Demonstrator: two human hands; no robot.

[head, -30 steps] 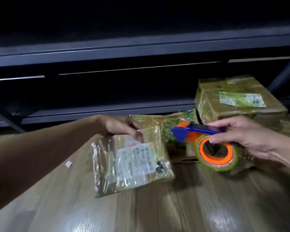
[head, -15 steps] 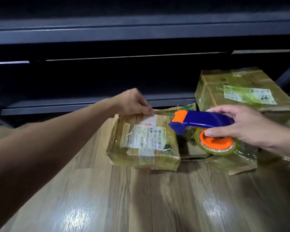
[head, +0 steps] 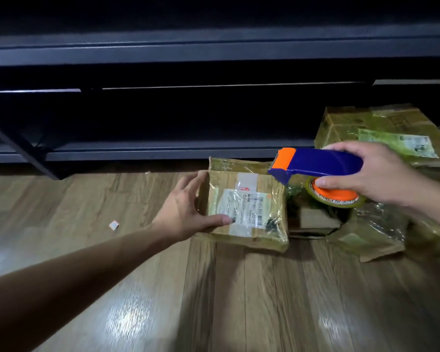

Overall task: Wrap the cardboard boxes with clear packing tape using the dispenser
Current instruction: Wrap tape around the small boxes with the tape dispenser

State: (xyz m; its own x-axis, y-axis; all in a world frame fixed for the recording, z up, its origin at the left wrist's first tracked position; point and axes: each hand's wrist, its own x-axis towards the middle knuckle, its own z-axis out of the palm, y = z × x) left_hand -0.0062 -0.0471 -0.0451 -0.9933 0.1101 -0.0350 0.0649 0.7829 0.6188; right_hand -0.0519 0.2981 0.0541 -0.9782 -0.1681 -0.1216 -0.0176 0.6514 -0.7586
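Note:
A small cardboard box [head: 254, 212] with a white shipping label and glossy clear tape lies flat on the wooden floor. My left hand [head: 186, 212] grips its left side, thumb on the top near the label. My right hand [head: 374, 174] holds a blue and orange tape dispenser [head: 315, 165] with a roll of clear tape [head: 335, 196] just above the box's right edge. The dispenser's orange nose points left over the box.
A larger taped box [head: 381, 133] stands at the back right. Crumpled taped parcels [head: 366, 229] lie right of the small box. A dark metal shelf rack [head: 163, 148] runs along the back. A paper scrap [head: 114, 225] lies on the floor at left.
The small box has been laid flat on the floor and my left hand slid from its far edge to its left side. The dispenser rose slightly toward the box's right edge.

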